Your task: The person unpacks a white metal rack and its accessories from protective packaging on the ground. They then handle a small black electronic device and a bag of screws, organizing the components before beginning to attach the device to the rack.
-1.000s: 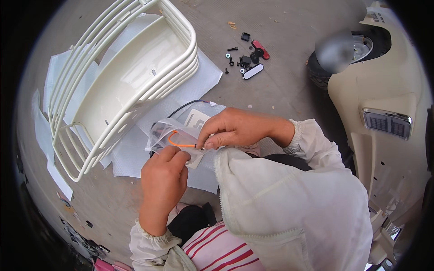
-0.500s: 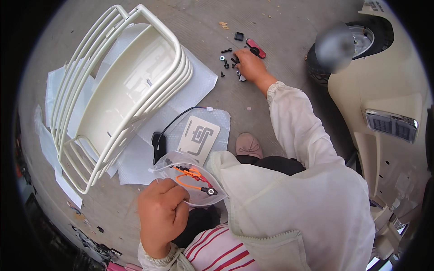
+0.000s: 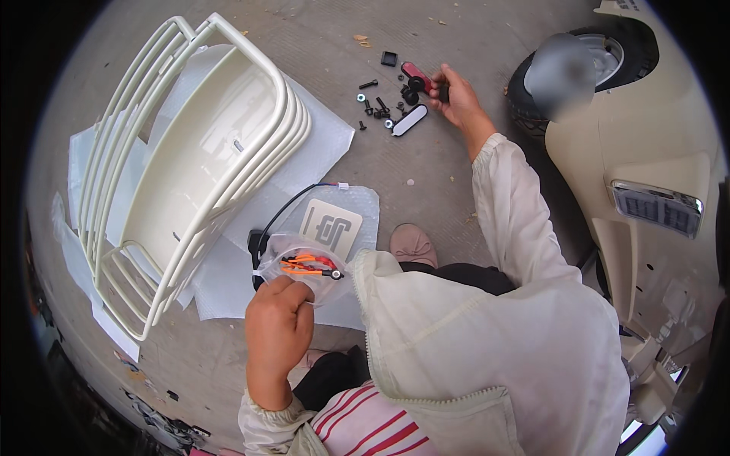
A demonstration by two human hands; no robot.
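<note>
We see a cream scooter [image 3: 646, 175] at the right edge, front wheel [image 3: 601, 53] up top, parked on a concrete floor [image 3: 426, 175]. Left of it lies a cream plastic body panel with a tubular rack [image 3: 190, 167], on white foam wrap sheets [image 3: 319, 144]; its long axis runs from lower left to upper right, open side up.

Near our knees, a flat cream plate with a cut-out emblem [image 3: 331, 225] rests on the wrap, with a black cable [image 3: 285, 209] curving past it.

Our left hand [image 3: 277, 334] is closed around a clear plastic bag [image 3: 300, 262] holding orange and red wires with ring terminals [image 3: 308, 264]; the bag sits just above our lap, wires pointing roughly left to right, terminals toward the right.

Our right hand [image 3: 456, 99] is stretched far up to the small hardware pile, fingers pinched on a small dark part [image 3: 442, 91] — we cannot tell what kind. Beside it: a red reflector [image 3: 414, 74], a white oblong reflector [image 3: 409, 120], black bolts and washers [image 3: 376, 102], a small black square piece [image 3: 389, 58].

Progress, as we judge it: early. Parts are unpacked and laid out, the bag looks unopened or barely open, and the panel is not mounted on the scooter. Hardware sorting and all fitting remain.
</note>
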